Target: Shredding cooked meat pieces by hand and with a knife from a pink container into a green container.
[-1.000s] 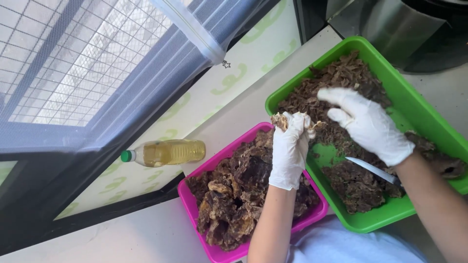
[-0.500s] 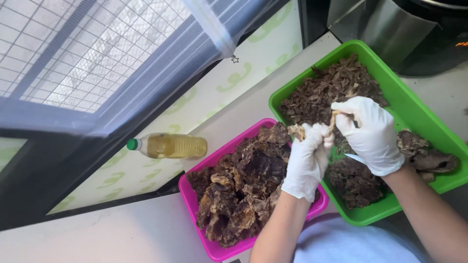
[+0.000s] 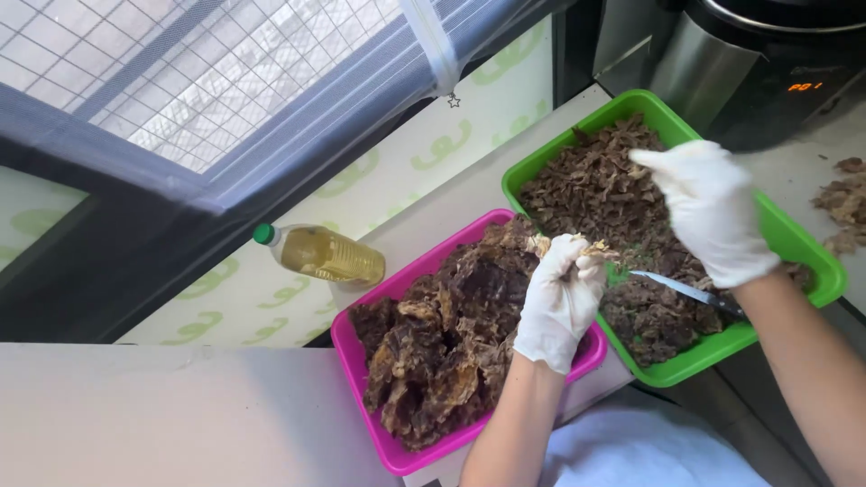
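Your left hand [image 3: 561, 302] grips a pale dried piece [image 3: 586, 248] beside the green tray [image 3: 803, 257]; your right hand [image 3: 708, 209] hovers above it, empty and loosely curled.

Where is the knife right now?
In the head view, the knife lies blade-flat on the shredded brown pieces inside the green tray, toward its near right side, just below the right hand and right of the left hand.

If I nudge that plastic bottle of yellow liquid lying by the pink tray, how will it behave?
The clear plastic bottle with a green cap lies on its side, so it would probably roll. It looks nearly full of yellow liquid, so likely heavy for its size. Its smooth wall may be slippery to gloved hands.
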